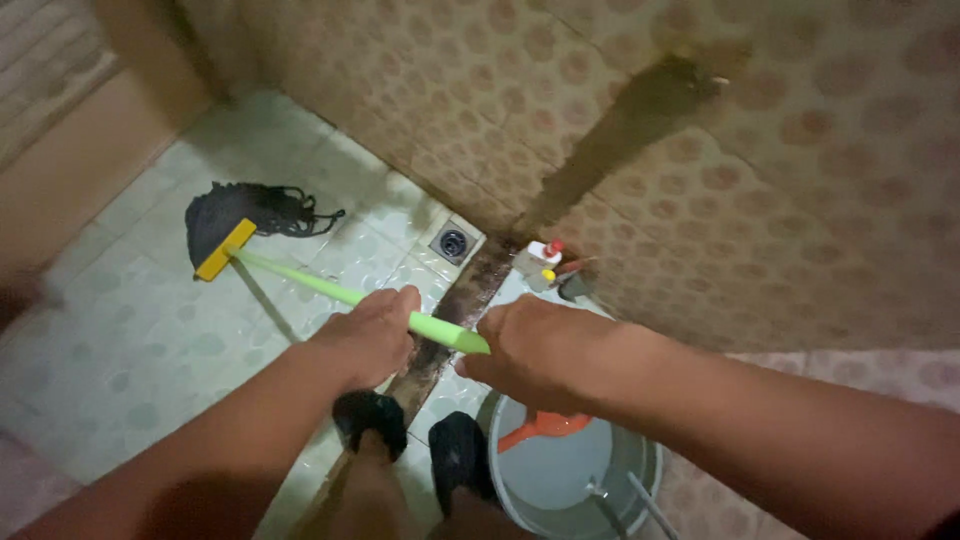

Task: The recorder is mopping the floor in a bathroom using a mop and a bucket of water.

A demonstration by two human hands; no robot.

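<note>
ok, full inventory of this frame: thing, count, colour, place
mop: 1, green handle, yellow head, dark strands, on floor upper left
floor drain: 1, grey metal, by the wall corner
bottles: a few, white with red and yellow caps, at the wall base
bucket: 1, pale grey, bottom centre right
scoop: 1, orange, in the bucket
floor tiles: pale green
wall tiles: tan, patterned
slippers: 2, black, on the feet
left hand: 1, grip on mop handle
right hand: 1, grip on handle end

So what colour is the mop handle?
Light green mop handle, yellow bar at the head; head view.
</note>
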